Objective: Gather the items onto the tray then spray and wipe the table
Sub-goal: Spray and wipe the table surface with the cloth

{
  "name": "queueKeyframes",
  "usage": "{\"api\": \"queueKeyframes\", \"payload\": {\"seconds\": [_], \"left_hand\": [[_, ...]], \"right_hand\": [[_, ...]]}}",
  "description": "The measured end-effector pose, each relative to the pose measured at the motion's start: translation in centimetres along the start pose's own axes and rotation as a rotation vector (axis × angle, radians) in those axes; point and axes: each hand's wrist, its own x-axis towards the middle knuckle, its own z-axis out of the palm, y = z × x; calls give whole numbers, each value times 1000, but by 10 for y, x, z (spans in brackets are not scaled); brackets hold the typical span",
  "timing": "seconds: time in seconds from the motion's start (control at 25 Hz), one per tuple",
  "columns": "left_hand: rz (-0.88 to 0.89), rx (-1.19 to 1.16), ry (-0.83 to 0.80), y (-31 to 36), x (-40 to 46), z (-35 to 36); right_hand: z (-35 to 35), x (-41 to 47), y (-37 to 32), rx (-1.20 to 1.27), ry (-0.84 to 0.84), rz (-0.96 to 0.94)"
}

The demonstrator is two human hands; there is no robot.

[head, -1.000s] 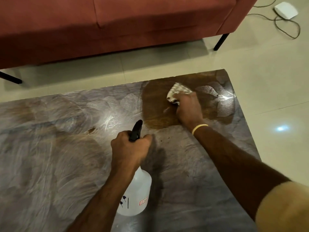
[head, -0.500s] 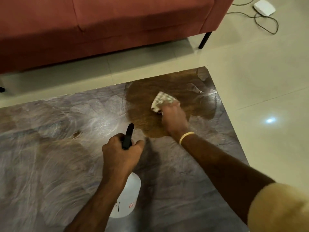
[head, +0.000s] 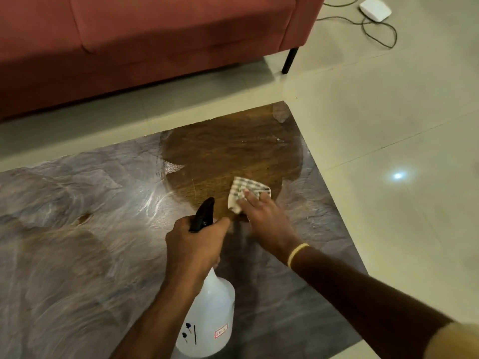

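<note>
- The right hand [head: 269, 218] lies with fingers spread flat on a checked cloth [head: 245, 191], pressing it down on the worktop [head: 77, 255] near the far right corner.
- The cloth is soft and bunched; I judge it light and limp, best driven by a flat palm over its middle rather than by a pinch at an edge, which would let it trail.
- The left hand [head: 194, 248] is curled round the neck of a white spray bottle [head: 210, 317], its black trigger head [head: 203, 213] poking out above the knuckles; the bottle hangs just over the near part of the worktop.
- The bottle looks like stiff, translucent plastic. How full it is I cannot tell, so its weight is uncertain; the neck under the trigger is the sure hold.
- The worktop shows a dark brown wiped patch [head: 233, 149] around the cloth, while the rest carries a greyish streaky film, probably slick.
- Beyond stands a red sofa [head: 155, 35] on a pale tiled floor [head: 388, 125], with a white box [head: 375, 9] and its cable [head: 381, 32] lying there.
- No tray is in view.
</note>
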Motion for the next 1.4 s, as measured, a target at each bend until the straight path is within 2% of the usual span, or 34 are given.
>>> {"api": "queueKeyframes", "payload": {"seconds": [0.08,0.2,0.24,0.32,0.44,0.52,0.6,0.68,0.76,1.0,1.16,1.24,1.32,1.4], "left_hand": [[-12,-8,-4,0,-3,8],[-12,35,53,-3,2,25],[-3,64,60,-4,2,30],[26,95,42,-3,-2,38],[31,103,14,1,-7,47],[38,107,-9,2,-10,54],[62,151,-26,4,-13,65],[85,172,-20,6,-15,77],[76,176,-7,6,-16,84],[37,211,-40,1,-28,90],[58,271,-82,-15,-37,103],[41,232,-56,-25,-44,110],[12,221,-27,-32,-50,115],[-11,260,-69,-36,-54,120]], "right_hand": [[-6,-34,34,29,66,-4],[-17,18,91,87,175,395],[-23,40,90,83,184,459],[-17,47,85,-23,90,340],[-28,-12,98,-34,-28,59],[-47,-25,119,17,68,160],[-61,19,138,34,166,359],[-68,72,149,68,194,428],[-66,85,151,111,190,422],[-39,-36,152,132,178,205],[-50,31,169,69,200,272],[-48,38,161,124,195,281],[-35,-11,150,122,142,228],[-24,-88,139,117,104,92]]}}
